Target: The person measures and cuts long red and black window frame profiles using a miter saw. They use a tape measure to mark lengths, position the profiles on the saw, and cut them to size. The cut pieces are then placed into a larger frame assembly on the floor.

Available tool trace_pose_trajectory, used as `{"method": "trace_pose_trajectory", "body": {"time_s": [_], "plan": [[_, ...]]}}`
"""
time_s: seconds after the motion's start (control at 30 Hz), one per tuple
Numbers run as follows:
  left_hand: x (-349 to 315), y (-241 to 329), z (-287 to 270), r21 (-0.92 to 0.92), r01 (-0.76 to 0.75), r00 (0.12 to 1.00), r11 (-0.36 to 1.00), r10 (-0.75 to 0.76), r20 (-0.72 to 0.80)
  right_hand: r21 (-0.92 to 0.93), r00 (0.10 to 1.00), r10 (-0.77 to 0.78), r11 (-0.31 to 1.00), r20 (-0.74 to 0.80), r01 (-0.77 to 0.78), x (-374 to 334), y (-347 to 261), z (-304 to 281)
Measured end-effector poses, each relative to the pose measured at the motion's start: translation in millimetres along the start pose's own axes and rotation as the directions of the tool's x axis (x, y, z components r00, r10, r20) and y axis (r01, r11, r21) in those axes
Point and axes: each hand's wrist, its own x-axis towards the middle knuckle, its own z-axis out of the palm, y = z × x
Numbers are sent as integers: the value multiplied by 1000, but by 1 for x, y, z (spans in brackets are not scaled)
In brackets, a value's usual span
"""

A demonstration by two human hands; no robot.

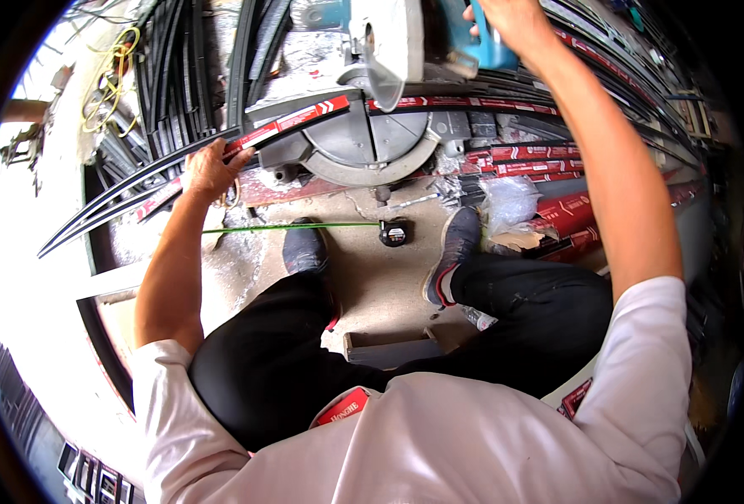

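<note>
My left hand is closed around a long dark profile strip with red-and-white film, left of the mitre saw's grey turntable. That strip lies across the saw base and runs out to the lower left. Another red-filmed strip lies to the right, with a gap between the two near the saw slot. My right hand is wrapped round the teal saw handle, its fingers partly cut off by the upper edge. The saw head with its clear guard stands raised above the turntable.
A black tape measure lies on the floor between my shoes, its green blade drawn out leftward. Dark profiles are stacked behind left; red-wrapped bundles and plastic film lie right. A yellow cord hangs far left.
</note>
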Motion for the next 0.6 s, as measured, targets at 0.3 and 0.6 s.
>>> {"method": "trace_pose_trajectory", "body": {"time_s": [0.3,0.6], "plan": [[-107,2,-31,-116,120,993,986,-120,6,-192,996,-61,980,-57,49,71,6,1],[-177,17,-51,-111,206,979,972,-203,36,-634,981,-195,756,17,162,27,-42,-5]]}}
